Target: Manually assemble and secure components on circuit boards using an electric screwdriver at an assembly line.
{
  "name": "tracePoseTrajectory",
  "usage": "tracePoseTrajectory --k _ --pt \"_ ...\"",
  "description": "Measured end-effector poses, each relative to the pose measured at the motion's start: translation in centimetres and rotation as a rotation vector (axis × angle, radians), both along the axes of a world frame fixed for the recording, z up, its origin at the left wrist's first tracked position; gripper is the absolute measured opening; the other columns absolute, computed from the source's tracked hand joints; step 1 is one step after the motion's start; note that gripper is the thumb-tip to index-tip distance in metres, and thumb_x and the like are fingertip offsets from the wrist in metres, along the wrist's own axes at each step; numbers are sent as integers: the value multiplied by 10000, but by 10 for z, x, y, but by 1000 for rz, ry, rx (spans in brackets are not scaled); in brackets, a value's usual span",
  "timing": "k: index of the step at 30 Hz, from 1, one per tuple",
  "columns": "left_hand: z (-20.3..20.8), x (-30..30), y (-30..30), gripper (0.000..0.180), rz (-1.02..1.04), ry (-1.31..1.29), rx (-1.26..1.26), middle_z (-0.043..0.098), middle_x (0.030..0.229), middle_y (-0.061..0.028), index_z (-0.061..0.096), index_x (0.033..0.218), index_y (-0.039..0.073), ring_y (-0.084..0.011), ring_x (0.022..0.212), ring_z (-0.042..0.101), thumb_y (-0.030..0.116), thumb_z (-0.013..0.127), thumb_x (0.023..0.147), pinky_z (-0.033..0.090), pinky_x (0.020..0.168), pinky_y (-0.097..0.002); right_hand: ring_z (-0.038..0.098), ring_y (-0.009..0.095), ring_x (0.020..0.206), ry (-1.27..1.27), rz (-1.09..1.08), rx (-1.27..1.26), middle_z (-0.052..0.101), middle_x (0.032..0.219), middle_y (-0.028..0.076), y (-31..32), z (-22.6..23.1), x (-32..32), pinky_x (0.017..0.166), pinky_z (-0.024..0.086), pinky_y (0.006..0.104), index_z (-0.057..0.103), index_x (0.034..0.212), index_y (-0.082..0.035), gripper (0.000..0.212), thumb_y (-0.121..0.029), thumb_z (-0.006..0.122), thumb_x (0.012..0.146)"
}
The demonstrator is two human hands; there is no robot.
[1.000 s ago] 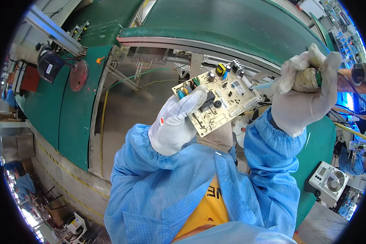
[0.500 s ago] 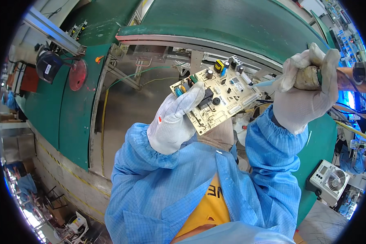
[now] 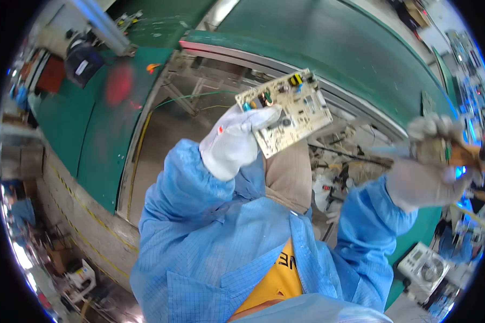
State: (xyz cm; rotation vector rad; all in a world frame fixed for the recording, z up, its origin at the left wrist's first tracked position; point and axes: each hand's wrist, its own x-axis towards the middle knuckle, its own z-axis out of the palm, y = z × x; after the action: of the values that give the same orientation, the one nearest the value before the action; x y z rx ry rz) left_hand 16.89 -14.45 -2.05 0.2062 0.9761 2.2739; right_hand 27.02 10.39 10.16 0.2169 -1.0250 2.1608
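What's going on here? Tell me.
A person in a blue coat holds a circuit board up in the gloved left hand, component side showing. The gloved right hand, off to the right, grips a handled tool, blurred and apart from the board. A green worktop lies beyond.

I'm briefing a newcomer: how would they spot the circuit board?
Start at the wide green surface across the top. Below it, the left hand grips the circuit board. Its cream face, crowded with small components, sets it apart from the plain white glove.
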Motion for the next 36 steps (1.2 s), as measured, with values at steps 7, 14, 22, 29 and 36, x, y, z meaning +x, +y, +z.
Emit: tracePoseTrajectory --k 7,14,22,29,36 --pt "13 -152 -77 319 683 1046 -723 680 1013 -97 650 1061 -31 -203 869 658 98 661 769 494 822 -262 388 174 797 -122 94 -64 359 859 36 54 -6 25 713 350 306 488 999 -47 425 -324 706 761" --pt "1 -292 -121 502 947 825 -1650 643 1105 -140 495 1297 368 -369 994 612 189 537 830 479 868 -421 526 107 748 -861 -258 113 558 919 35 172 -24 49 545 459 222 540 1116 -79 303 -324 537 938" --pt "-4 -355 -183 626 762 911 -2352 496 1334 -184 444 1362 120 -309 1282 424 116 648 771 332 1074 -400 584 264 1080 -1350 -1038 1076 617 1144 141 296 -81 3 852 485 351 538 1261 -61 542 -274 697 788" --pt "-10 -339 -104 604 931 1101 -1844 501 1336 -158 459 1349 118 -295 1236 479 64 622 770 370 1055 -363 499 303 1201 -1485 -1287 1584 556 1261 167 361 -123 1 1020 394 361 546 1281 -243 628 47 506 726" --pt "5 -215 66 558 606 1520 -1219 526 1278 -165 516 1277 120 -299 1230 480 101 668 740 378 1058 -373 610 348 935 -1348 -1114 1654 641 984 145 305 -102 -60 812 492 434 697 970 -138 201 -215 651 790"
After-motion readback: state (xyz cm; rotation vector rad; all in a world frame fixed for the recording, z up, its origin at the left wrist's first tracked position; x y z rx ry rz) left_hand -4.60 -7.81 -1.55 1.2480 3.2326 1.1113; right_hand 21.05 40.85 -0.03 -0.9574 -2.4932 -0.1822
